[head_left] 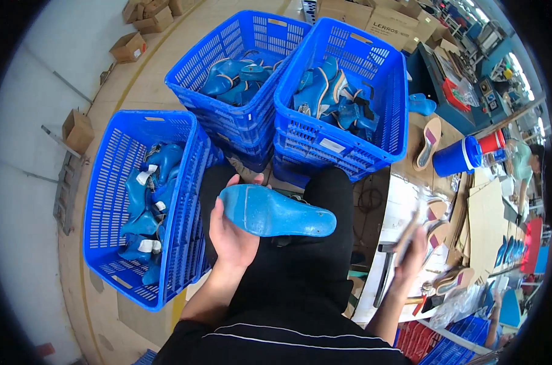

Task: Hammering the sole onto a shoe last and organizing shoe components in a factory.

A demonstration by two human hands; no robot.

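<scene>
A blue shoe last [279, 211] rests in my left hand [234, 234], sole side up and lying crosswise above my lap. The fingers and thumb of that hand wrap round its wide toe end, while the narrow heel end points right. Over the bench at the right, my right hand [415, 250] is blurred by motion. Its fingers are closed on a thin, beige insole [406, 234], seen nearly edge-on. Just beyond that hand, more insoles [437, 210] lie on the white bench top [401, 191].
Blue crates holding blue lasts stand at the left [188, 225], far middle [218, 115] and far right [373, 155]. On the bench are a single insole [431, 137], a blue bucket [455, 158], cardboard sheets [486, 219] and a wooden tool handle [414, 300].
</scene>
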